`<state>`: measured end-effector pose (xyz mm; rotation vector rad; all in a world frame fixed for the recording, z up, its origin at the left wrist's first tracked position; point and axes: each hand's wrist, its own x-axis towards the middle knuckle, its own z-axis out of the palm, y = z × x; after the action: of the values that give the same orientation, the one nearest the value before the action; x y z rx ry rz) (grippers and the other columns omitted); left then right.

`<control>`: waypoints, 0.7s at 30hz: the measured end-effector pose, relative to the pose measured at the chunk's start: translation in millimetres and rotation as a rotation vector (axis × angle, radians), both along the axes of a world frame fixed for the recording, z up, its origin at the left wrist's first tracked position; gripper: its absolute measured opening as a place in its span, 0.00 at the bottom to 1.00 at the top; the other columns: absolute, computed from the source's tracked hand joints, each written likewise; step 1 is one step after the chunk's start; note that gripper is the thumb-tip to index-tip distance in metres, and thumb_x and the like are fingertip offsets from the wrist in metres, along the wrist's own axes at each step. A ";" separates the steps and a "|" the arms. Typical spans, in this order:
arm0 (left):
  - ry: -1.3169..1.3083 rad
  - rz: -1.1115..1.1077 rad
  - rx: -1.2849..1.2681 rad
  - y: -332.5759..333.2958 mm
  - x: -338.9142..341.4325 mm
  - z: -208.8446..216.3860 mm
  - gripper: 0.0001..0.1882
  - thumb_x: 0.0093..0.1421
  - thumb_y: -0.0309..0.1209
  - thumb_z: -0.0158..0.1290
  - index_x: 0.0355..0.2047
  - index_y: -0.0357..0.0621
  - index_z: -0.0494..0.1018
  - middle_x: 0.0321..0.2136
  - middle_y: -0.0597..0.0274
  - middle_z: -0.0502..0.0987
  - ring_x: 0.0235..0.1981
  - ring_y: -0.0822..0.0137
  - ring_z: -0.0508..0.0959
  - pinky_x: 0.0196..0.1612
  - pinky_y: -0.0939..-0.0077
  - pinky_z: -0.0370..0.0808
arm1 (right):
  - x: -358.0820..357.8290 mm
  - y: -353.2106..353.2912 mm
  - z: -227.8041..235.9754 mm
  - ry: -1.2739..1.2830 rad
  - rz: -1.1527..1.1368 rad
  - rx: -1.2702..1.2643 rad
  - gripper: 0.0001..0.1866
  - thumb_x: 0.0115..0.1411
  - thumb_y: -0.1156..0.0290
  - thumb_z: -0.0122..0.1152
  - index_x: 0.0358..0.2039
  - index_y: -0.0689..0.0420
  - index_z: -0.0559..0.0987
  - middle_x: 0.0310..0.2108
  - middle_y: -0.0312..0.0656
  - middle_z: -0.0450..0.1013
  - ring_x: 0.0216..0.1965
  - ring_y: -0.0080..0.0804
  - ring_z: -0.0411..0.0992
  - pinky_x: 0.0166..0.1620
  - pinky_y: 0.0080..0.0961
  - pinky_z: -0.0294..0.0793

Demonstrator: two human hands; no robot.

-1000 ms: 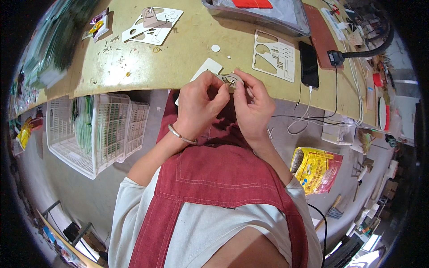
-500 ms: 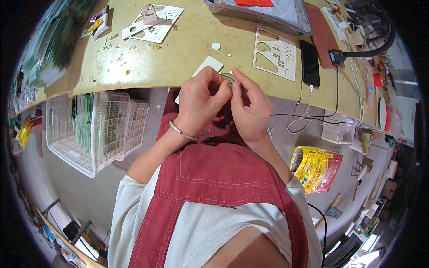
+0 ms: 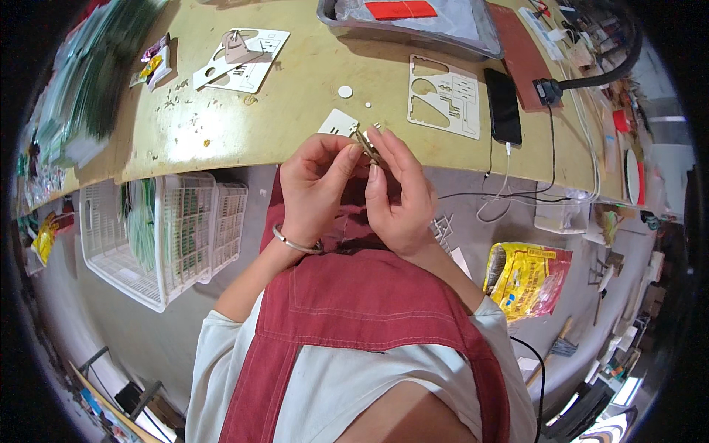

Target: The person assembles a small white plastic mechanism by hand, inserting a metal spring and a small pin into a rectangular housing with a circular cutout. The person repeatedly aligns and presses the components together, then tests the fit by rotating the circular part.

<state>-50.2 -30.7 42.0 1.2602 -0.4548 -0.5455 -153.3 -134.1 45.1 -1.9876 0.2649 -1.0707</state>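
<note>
Between my two hands, at the table's near edge, are small thin flat pieces [image 3: 365,145] of brownish, wood-like material, partly hidden by the fingers. My left hand [image 3: 310,188] pinches them between thumb and forefinger. From the other side my right hand [image 3: 402,196] grips them, thumb against nearly straight fingers. Just beyond the left fingertips lies a pale flat sheet [image 3: 337,121] with slots. Farther off are a white disc [image 3: 345,91] and a smaller white dot [image 3: 368,105]. A pale cut-out board [image 3: 465,124] with shaped holes rests to the right of them.
Another cut-out board [image 3: 258,71] at the far left carries a small upright piece [image 3: 238,49]. A black phone [image 3: 504,107] with a cable lies right, near a grey tray [image 3: 354,31]. Below the table stand white baskets [image 3: 160,244] and a yellow bag [image 3: 526,279].
The left fingers have uncurled from a tight fist into a looser pinch, and the pieces show more clearly. Both hands have drawn slightly lower in the view; the table has shifted down a little too.
</note>
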 end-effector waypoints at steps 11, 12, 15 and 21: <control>0.165 -0.097 -0.042 3.0 5.3 -4.8 0.06 0.73 0.27 0.62 0.43 0.35 0.79 0.36 0.63 0.85 0.33 0.77 0.82 0.37 0.82 0.80 | -6.3 0.4 -11.8 0.134 0.049 0.181 0.21 0.73 0.82 0.60 0.65 0.67 0.74 0.61 0.49 0.79 0.59 0.32 0.80 0.61 0.26 0.80; 0.174 -0.113 -0.034 4.3 6.7 -5.2 0.06 0.73 0.27 0.62 0.43 0.35 0.79 0.36 0.63 0.85 0.33 0.77 0.82 0.37 0.82 0.80 | -6.5 -0.3 -11.2 0.147 0.051 0.209 0.21 0.73 0.82 0.60 0.65 0.67 0.74 0.61 0.49 0.79 0.59 0.31 0.80 0.61 0.26 0.80; 0.220 -0.152 -0.029 8.2 9.1 -7.2 0.07 0.73 0.28 0.61 0.44 0.35 0.80 0.36 0.63 0.85 0.33 0.77 0.82 0.37 0.82 0.80 | -4.1 -2.0 -10.4 0.138 0.021 0.268 0.20 0.71 0.81 0.62 0.62 0.65 0.76 0.57 0.50 0.81 0.56 0.34 0.81 0.58 0.28 0.81; 0.005 -0.081 0.052 8.7 2.7 -1.1 0.08 0.72 0.27 0.62 0.46 0.35 0.81 0.35 0.65 0.85 0.33 0.79 0.82 0.34 0.83 0.81 | 1.2 -1.7 -7.9 0.099 -0.018 0.311 0.18 0.69 0.79 0.65 0.58 0.63 0.81 0.52 0.48 0.83 0.51 0.36 0.84 0.53 0.28 0.82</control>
<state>-47.5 -21.9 40.9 1.2942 -0.4919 -0.6326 -152.1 -135.7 37.2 -1.7622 0.4741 -0.8833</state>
